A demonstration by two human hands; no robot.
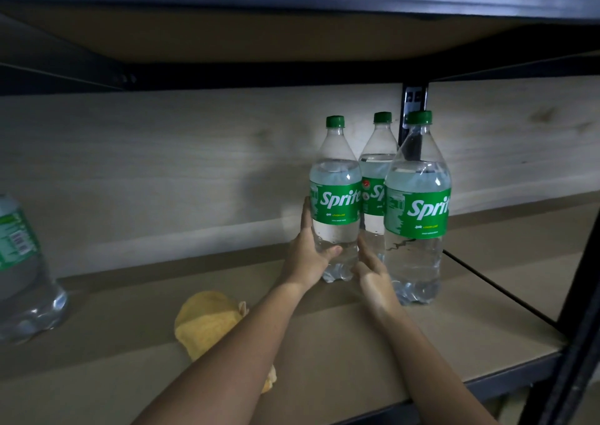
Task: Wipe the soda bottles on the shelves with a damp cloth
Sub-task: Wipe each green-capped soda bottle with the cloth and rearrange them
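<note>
**Both hands on a Sprite bottle**

The left hand (pixel 308 255) grips the left Sprite bottle (pixel 336 203); the right hand (pixel 373 277) touches its other side, fingers straight; two more Sprite bottles (pixel 417 210) stand just right; the yellow cloth (pixel 207 320) lies nearer, lower left, on the shelf (pixel 341 353).

Soda bottles: four counted. Three stood upright in a cluster at far right: left bottle (pixel 336 197), rear bottle (pixel 376 181), right bottle (pixel 417 207). A fourth bottle (pixel 22 272) sat at the left edge, partly cut off. Green caps seen: three. Yellow cloth (pixel 207 324): one, near centre. Hands: two, left hand (pixel 308 257) and right hand (pixel 373 275).
</note>
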